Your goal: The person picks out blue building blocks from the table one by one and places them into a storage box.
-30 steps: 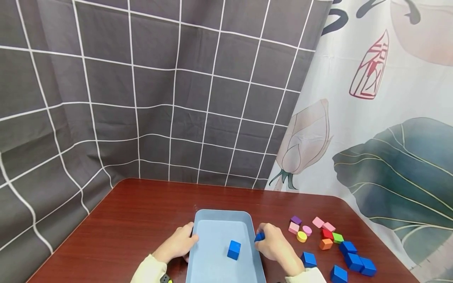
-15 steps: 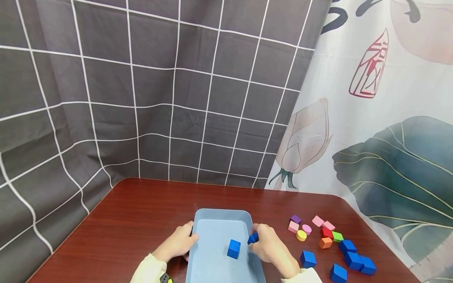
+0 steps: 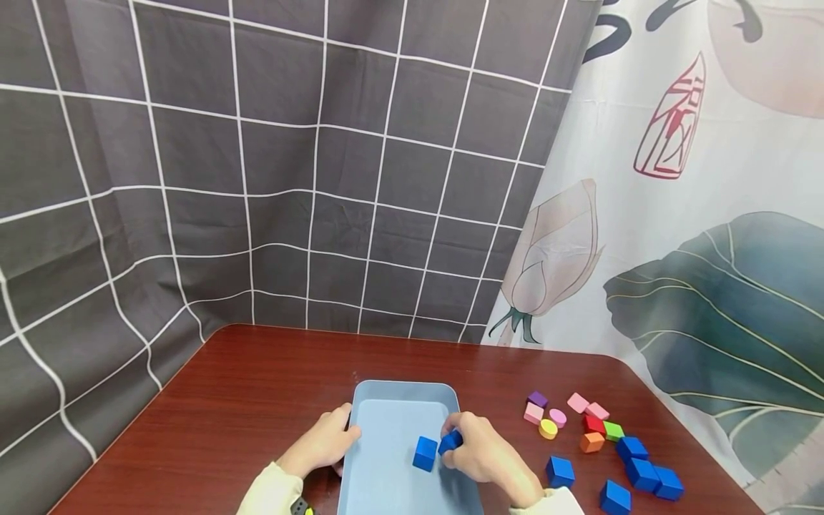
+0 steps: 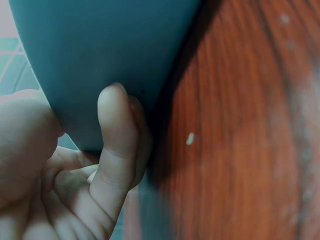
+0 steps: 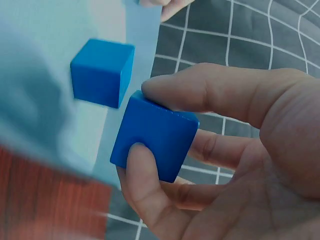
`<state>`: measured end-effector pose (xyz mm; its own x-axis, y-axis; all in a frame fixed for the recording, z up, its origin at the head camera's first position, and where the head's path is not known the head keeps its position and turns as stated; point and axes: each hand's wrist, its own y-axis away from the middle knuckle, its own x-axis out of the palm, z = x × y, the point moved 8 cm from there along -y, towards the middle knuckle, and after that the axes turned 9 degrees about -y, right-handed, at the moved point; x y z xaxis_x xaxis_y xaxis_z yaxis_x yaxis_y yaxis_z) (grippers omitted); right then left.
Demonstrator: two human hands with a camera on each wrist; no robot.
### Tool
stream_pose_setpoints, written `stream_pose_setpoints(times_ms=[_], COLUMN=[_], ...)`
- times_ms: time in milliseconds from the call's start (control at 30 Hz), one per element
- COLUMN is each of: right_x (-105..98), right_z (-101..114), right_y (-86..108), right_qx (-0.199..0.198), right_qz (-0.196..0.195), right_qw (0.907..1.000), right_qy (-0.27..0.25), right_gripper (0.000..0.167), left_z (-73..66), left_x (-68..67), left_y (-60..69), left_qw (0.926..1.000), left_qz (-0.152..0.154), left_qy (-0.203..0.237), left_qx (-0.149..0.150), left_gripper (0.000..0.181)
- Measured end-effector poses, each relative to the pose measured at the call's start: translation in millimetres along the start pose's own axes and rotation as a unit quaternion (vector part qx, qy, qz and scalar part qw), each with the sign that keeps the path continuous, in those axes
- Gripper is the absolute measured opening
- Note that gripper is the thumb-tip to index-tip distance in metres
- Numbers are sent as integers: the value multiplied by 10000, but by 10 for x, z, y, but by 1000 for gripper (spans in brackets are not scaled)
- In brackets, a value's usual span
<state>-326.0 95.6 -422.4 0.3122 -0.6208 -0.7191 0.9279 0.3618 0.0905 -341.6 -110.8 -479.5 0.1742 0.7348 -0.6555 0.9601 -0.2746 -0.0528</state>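
Note:
A light blue tray [image 3: 384, 422] lies on the table, and a blue cube [image 3: 425, 453] sits inside it. At the tray's left side my left hand [image 3: 325, 442] grips the wall, thumb over the rim. The left wrist view shows fingers of this hand [image 4: 75, 185] bent against the outside of the tray wall [image 4: 110, 45]. Over the tray's right half, my right hand [image 3: 486, 452] pinches a second blue cube [image 5: 155, 140] between thumb and fingers. This held cube is close to the right of the first one; whether they touch I cannot tell.
Right of the tray lie several more blue cubes [image 3: 633, 449]. Behind them are small blocks: purple [image 3: 538, 399], pink [image 3: 533, 413], yellow [image 3: 548, 429], red [image 3: 594, 425], green [image 3: 614, 431] and orange [image 3: 592, 443]. A grey checked curtain [image 3: 347, 214] hangs behind the brown table [image 3: 277, 372].
My right hand has carried its blue cube leftward, from the tray's right edge to over the tray, beside the other cube. The left hand and the tray have stayed put.

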Motion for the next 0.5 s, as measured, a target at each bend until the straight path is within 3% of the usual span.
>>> stream_pose_setpoints(times_ms=[500], right_x=[187], right_z=[81], right_y=[2], right_qx=[-37], right_qz=[404], right_qw=[9992], right_qy=[-66], right_gripper=[20], left_z=[-6], left_x=[4], left_y=[2], left_qw=[10000], left_qz=[-16], left_qy=[38], left_qx=[13], left_gripper=[22])
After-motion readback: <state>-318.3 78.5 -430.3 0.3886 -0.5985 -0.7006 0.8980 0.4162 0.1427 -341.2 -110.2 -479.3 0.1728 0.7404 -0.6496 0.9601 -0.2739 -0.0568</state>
